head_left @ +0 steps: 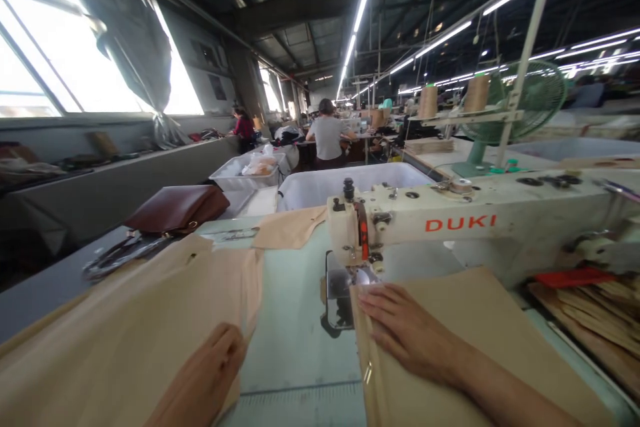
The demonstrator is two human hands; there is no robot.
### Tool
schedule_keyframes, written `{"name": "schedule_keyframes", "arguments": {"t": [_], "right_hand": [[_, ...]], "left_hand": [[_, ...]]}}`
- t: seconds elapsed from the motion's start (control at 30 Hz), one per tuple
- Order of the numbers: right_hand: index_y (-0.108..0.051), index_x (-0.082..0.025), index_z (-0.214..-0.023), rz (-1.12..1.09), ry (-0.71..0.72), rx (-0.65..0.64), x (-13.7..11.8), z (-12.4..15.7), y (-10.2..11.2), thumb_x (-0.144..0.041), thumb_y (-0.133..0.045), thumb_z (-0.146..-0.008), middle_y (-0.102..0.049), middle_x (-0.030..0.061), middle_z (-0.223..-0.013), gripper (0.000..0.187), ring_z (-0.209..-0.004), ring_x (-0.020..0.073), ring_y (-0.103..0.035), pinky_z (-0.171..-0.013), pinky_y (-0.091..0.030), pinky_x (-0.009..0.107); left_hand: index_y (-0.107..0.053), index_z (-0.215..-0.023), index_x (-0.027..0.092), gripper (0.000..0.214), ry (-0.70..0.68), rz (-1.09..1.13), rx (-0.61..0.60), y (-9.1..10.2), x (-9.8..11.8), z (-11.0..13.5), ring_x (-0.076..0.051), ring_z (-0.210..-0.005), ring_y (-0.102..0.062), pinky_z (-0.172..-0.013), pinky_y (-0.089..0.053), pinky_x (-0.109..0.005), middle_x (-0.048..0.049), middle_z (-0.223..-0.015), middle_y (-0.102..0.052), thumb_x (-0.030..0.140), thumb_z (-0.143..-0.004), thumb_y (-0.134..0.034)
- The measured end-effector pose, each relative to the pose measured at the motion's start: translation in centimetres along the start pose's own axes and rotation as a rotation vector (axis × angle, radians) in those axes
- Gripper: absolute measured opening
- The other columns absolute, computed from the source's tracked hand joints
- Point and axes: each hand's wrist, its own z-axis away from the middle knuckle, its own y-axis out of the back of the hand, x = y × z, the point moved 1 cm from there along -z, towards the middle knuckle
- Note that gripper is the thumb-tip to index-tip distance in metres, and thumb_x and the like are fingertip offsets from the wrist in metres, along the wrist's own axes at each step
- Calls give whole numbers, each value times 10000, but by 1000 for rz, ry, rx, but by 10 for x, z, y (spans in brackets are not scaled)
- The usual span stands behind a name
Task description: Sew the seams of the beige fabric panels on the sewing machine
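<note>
My right hand [400,327] lies flat, fingers stretched out, on a tan fabric piece [475,340] just in front of the needle area of a white DUKI sewing machine [450,220]. My left hand [215,367] rests at the lower left on a stack of tan fabric [125,333], fingers together and curled at the stack's edge; whether it grips the cloth is unclear. A metal clip sits on the near edge of the fabric under my right forearm.
A brown leather bag [175,208] and scissors [120,255] lie at the table's far left. White bins [320,187] stand behind the machine. Cut tan strips [595,320] are piled at right. Thread cones and a green fan [530,100] stand behind. Other workers sit farther back.
</note>
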Motion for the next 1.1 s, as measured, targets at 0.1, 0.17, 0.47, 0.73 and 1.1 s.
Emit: {"name": "schedule_keyframes", "arguments": {"t": [0.1,0.17,0.47,0.73,1.1], "right_hand": [[-447,-242,-1471,-23,-44,6,-6,0,2,-386,-425,-1015,-469,16,-1490,478,-1406,226,-366,-1219,-189,460],[-450,-239,-1469,-40,-62,5,-7,1,1,-389,-414,-1019,-467,16,-1491,476,-1410,217,-364,-1225,-172,445],[-520,-211,-1418,-62,-136,56,-10,-4,-9,-398,-339,-1038,-533,27,-1435,460,-1384,220,-400,-1215,-170,459],[-655,-118,-1254,-112,-289,202,-33,-14,-15,-522,-421,-989,-616,104,-1329,537,-1301,250,-488,-1194,-231,418],[-561,-128,-1342,-111,-257,220,-27,-4,-27,-445,-578,-905,-530,111,-1425,540,-1364,262,-409,-1214,-148,465]], "left_hand": [[-613,-861,264,320,-82,300,-89,-12,37,-6,-191,-900,-661,-787,-525,-229,-18,-983,-654,444,-999,-387],[-615,-836,260,289,-68,432,-127,-18,44,-9,-206,-929,-654,-799,-512,-237,-13,-994,-655,451,-975,-448],[-566,-697,226,236,7,618,-296,-10,41,-6,-184,-902,-611,-826,-438,-256,19,-904,-620,354,-890,-610],[-682,-750,255,116,-281,671,-392,-45,129,-16,-223,-943,-617,-915,-459,-353,-8,-941,-651,322,-791,-769],[-603,-1124,239,245,-165,358,-77,-33,98,-8,-259,-1110,-604,-965,-509,-398,-95,-1226,-549,347,-986,-432]]}}
